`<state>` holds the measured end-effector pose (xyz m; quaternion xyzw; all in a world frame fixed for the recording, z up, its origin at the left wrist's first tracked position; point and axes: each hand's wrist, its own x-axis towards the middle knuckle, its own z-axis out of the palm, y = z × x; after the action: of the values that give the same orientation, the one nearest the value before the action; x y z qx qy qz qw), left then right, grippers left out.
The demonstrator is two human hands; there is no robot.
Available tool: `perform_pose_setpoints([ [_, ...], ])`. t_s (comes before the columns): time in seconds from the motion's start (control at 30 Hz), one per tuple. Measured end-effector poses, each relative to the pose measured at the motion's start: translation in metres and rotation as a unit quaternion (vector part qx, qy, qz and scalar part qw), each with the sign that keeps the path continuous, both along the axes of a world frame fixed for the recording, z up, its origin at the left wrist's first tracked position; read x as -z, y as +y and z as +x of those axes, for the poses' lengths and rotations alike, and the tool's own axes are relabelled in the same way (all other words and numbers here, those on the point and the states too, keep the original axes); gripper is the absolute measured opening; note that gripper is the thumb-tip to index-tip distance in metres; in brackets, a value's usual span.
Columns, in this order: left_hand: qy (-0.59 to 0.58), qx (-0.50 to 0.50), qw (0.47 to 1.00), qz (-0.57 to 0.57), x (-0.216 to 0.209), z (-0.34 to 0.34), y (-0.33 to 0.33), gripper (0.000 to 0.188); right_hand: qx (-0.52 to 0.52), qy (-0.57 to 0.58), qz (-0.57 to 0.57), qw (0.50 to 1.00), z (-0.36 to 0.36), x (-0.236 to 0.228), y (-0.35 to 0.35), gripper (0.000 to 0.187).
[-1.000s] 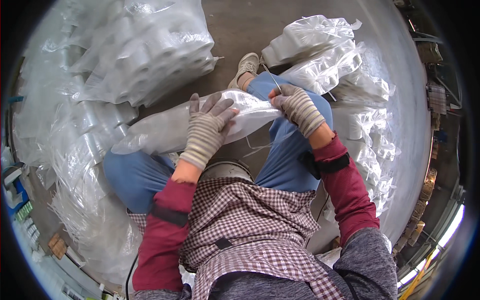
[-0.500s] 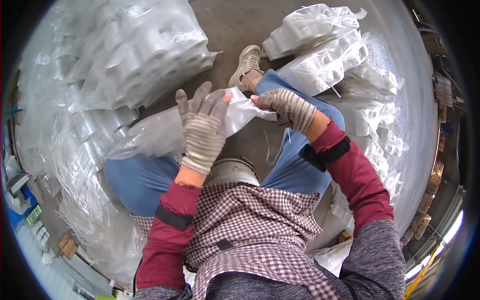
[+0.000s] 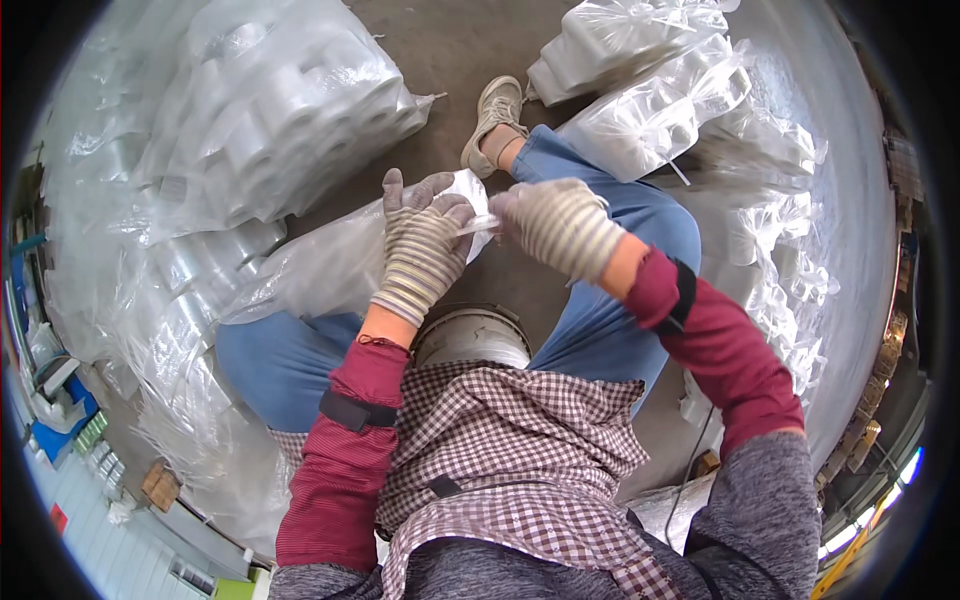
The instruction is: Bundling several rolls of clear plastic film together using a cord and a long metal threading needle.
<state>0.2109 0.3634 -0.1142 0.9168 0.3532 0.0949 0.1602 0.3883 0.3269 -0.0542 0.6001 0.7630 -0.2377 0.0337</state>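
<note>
A clear plastic bag lies slantwise over my left thigh, its upper end raised between my hands. My left hand, in a striped glove with grey fingertips, is bent around the gathered end of the bag, one finger sticking up. My right hand, in a matching glove, is closed at the tip of a narrow whitish strip of plastic that runs across from the left fingers. Motion blurs the right fingertips. I cannot tell whether the strip is the bag's neck or a separate tie.
A big clear bag of white rolls stands at the far left, with loose film and more rolls nearer. Tied clear bags are stacked along the right. A white bucket stands between my legs. My shoe rests on the floor ahead.
My left fingers have gone from spread to bent around the bag's end. My right hand has shifted slightly left and turned, its back now facing up. The whitish strip now shows between the hands.
</note>
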Motion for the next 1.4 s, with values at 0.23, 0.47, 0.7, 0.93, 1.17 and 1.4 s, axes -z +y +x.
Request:
perform_pose_setpoints([
  [0.23,-0.12,-0.04,0.99,0.057,-0.01,-0.009,-0.029,0.042,0.525,0.639,-0.465,0.316,-0.017,0.031,-0.03,0.032],
  [0.47,-0.064,-0.061,0.996,-0.002,0.008,0.001,-0.005,0.025,0.643,0.61,-0.218,0.408,-0.065,0.021,-0.036,0.034],
  [0.7,-0.1,-0.067,0.99,-0.067,0.011,0.004,0.016,0.018,0.575,0.562,-0.138,0.579,-0.103,0.053,-0.095,0.028],
  [0.93,-0.175,-0.064,0.982,0.04,0.006,0.002,-0.013,0.015,0.497,0.461,-0.011,0.735,-0.096,0.091,-0.077,0.02],
  [1.17,-0.148,-0.135,0.976,0.081,0.006,-0.004,-0.024,0.024,0.362,0.351,-0.08,0.86,-0.068,0.067,-0.085,0.02],
  [1.4,-0.157,-0.138,0.977,0.05,0.015,-0.004,-0.023,0.023,0.214,0.136,0.087,0.963,-0.056,0.095,-0.041,0.023],
])
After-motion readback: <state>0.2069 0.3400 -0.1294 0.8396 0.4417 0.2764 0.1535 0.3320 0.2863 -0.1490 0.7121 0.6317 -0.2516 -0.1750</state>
